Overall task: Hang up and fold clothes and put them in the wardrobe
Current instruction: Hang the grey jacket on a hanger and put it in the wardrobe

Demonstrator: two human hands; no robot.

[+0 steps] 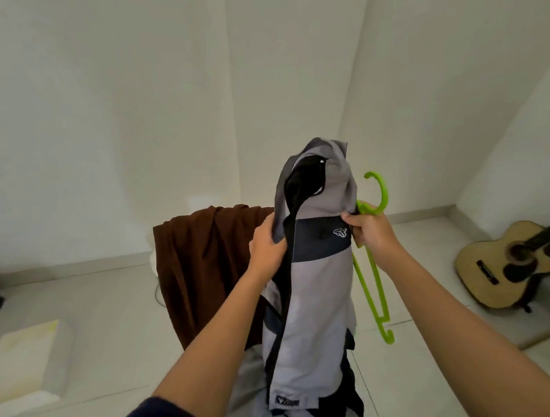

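While left hand [266, 245] grips grey shirt [318, 302], right hand [370, 231] clutches shirt and green hanger [385, 192], partly hidden behind fabric.

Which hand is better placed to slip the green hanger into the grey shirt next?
Right, most likely: the right hand grips the lime-green plastic hanger beside the grey-and-navy shirt, while the left hand holds only fabric and can steady it.

White walls [132, 104], pale tiled floor [112, 315]
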